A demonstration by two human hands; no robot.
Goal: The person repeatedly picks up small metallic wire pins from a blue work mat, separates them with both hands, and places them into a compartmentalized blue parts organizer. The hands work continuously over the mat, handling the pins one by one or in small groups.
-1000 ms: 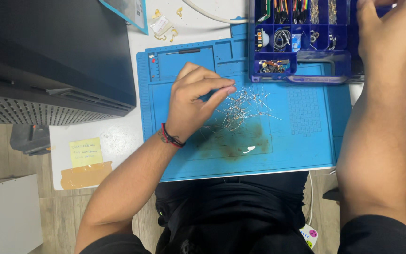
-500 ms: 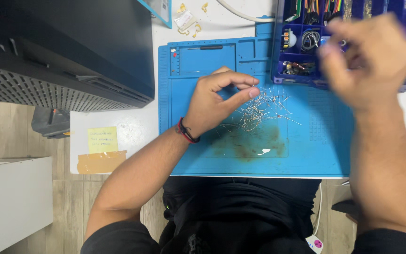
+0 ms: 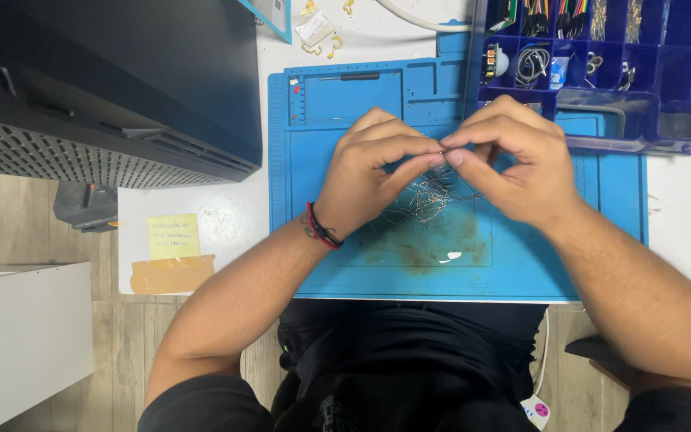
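While our fingertips meet at the middle of the frame, our left hand (image 3: 365, 172) and right hand (image 3: 513, 160) both pinch what looks like one thin wire lead, held just above the loose pile of leads (image 3: 425, 200) on the blue work mat (image 3: 305, 200). A light, steady pinch near the ends would keep it from bending. The blue parts organizer (image 3: 641, 72) sits at the upper right, close behind the right knuckles; a yellow sticky note (image 3: 173, 236) lies at left.
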